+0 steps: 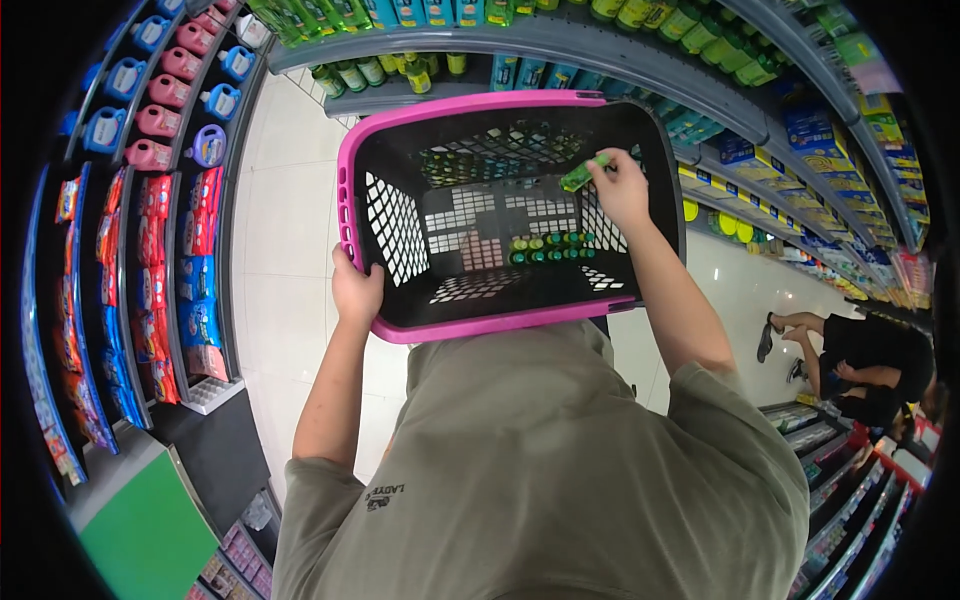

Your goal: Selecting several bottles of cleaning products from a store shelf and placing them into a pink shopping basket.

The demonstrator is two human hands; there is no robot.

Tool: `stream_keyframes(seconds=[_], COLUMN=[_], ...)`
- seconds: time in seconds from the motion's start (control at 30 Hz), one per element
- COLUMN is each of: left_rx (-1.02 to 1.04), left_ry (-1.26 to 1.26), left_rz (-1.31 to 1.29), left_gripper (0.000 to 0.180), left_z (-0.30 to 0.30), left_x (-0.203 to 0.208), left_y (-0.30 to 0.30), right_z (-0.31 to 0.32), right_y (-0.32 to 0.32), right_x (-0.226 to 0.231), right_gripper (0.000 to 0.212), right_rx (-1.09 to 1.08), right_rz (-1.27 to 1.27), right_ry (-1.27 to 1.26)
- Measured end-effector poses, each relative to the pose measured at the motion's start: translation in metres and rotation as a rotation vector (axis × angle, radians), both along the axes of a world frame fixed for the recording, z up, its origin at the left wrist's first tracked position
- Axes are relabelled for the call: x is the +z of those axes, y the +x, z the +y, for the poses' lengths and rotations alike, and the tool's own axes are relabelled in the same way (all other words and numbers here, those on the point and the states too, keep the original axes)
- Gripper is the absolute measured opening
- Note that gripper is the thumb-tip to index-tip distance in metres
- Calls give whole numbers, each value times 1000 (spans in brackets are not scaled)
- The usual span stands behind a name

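A black plastic shopping basket with a pink rim (480, 102) hangs in front of my body. My left hand (357, 288) is closed round the pink rim at its left end. Over the right part of the basket, my right hand (620, 190) grips a small green bottle (576, 179), tilted, its lower end pointing left. Several small bottles with green and yellowish tops (552, 248) are grouped in rows toward the near right of the basket's bottom. Lattice openings in the basket's walls and floor let the tiles show through.
Ahead and to the right runs a curved-looking grey shelf (640, 45) full of green and blue bottles. Pink and blue jugs (165, 90) and red and blue packets (155, 270) fill shelves at left. Another person (875, 350) in black crouches or sits at the far right.
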State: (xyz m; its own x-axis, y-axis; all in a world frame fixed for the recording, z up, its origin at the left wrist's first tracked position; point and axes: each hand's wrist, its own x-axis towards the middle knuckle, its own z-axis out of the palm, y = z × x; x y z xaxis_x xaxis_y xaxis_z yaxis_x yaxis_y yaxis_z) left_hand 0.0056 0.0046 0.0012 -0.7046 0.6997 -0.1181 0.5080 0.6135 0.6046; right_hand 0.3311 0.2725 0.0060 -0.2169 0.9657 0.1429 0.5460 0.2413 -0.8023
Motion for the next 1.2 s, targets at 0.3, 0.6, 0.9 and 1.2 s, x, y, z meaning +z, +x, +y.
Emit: stream_keyframes(seconds=[0.3, 0.6, 0.9, 1.2], left_rx=[9, 44, 44, 33], left_ry=[-39, -103, -93, -64], left_rz=[-20, -33, -8, 11], left_gripper=[58, 57, 57, 56], left_z=[5, 6, 7, 5], left_x=[12, 17, 16, 13], left_y=[4, 7, 7, 7], right_z=[24, 22, 21, 32], right_y=[28, 41, 53, 35], right_x=[-109, -180, -209, -143], right_gripper=[33, 34, 33, 43], right_rx=[321, 461, 494, 516], right_rz=[-870, -1100, -1134, -907], right_ry=[-346, -488, -511, -424])
